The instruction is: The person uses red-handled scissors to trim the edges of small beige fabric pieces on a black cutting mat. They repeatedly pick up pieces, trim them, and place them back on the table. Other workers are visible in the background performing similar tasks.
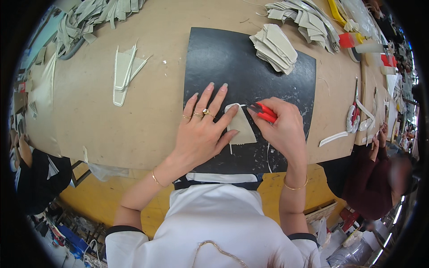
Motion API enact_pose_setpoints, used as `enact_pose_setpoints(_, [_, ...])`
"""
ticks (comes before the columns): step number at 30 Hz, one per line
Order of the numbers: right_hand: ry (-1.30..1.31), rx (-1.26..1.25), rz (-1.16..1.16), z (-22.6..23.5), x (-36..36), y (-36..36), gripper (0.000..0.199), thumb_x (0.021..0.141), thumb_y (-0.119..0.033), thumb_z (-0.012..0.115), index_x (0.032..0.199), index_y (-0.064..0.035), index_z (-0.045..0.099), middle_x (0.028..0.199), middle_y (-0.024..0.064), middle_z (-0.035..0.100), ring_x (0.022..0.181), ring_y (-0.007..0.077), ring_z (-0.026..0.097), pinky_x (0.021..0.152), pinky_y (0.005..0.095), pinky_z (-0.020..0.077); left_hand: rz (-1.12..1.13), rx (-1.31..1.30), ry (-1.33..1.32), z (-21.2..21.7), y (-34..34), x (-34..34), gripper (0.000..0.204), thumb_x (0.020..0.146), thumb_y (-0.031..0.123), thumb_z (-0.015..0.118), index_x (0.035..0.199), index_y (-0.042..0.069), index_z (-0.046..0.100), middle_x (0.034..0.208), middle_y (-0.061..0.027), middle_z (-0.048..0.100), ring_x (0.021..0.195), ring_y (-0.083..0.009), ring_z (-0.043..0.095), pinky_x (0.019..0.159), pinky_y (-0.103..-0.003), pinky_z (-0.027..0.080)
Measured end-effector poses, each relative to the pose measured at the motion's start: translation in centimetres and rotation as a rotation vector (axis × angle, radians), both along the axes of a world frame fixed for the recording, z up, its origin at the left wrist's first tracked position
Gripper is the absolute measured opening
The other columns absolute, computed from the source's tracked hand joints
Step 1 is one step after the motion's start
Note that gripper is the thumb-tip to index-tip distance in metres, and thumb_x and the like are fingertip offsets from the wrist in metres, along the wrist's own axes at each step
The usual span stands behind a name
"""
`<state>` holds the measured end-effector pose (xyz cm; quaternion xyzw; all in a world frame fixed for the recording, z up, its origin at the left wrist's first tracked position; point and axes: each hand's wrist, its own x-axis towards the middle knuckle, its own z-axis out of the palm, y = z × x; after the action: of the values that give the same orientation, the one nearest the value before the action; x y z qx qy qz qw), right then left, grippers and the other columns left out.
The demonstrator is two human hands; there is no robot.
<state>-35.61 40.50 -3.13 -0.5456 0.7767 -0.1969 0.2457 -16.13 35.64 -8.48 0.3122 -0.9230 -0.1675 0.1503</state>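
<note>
left hand point(201, 134) flat, fingers spread, pinning beige fabric piece point(241, 127) | right hand point(281, 127) gripping red thread snips point(263, 111) (blades at top edge) | best trimmed close, piece held still

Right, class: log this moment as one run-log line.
left hand: flat on beige piece | right hand: holds red snips at piece's top edge | surface: black mat

Brown workbench point(134, 116), black cutting mat point(223, 58), stacked beige fabric pieces point(275, 47)
</note>
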Motion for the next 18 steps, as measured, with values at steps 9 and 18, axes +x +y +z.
enact_pose_setpoints(9, [0.217, -0.209, 0.209, -1.2, 0.1, 2.8, 0.030, 0.071, -0.007, 0.078, 0.100, -0.0120, 0.076, 0.068, 0.0038, 0.056, 0.055, 0.0192, 0.051, 0.054, 0.0305, 0.0391, -0.063, -0.012, -0.034, 0.3, -0.7, 0.0, 0.048, 0.083, 0.038, 0.074, 0.125, 0.018, 0.064, 0.150, -0.0097, 0.045, 0.141, -0.0317, 0.038, 0.113, -0.048, 0.026])
enact_pose_setpoints(18, [0.577, -0.314, 0.446, -2.7, 0.6, 4.6, 0.042, 0.076, -0.012, 0.068, 0.118, -0.0135, 0.071, 0.066, -0.0019, 0.037, 0.056, 0.0112, 0.043, 0.056, 0.0289, 0.0304, -0.075, -0.067, -0.061, 0.5, -0.5, -0.2, 0.049, 0.082, 0.041, 0.074, 0.123, 0.016, 0.065, 0.151, -0.0090, 0.044, 0.141, -0.0302, 0.037, 0.114, -0.048, 0.027])
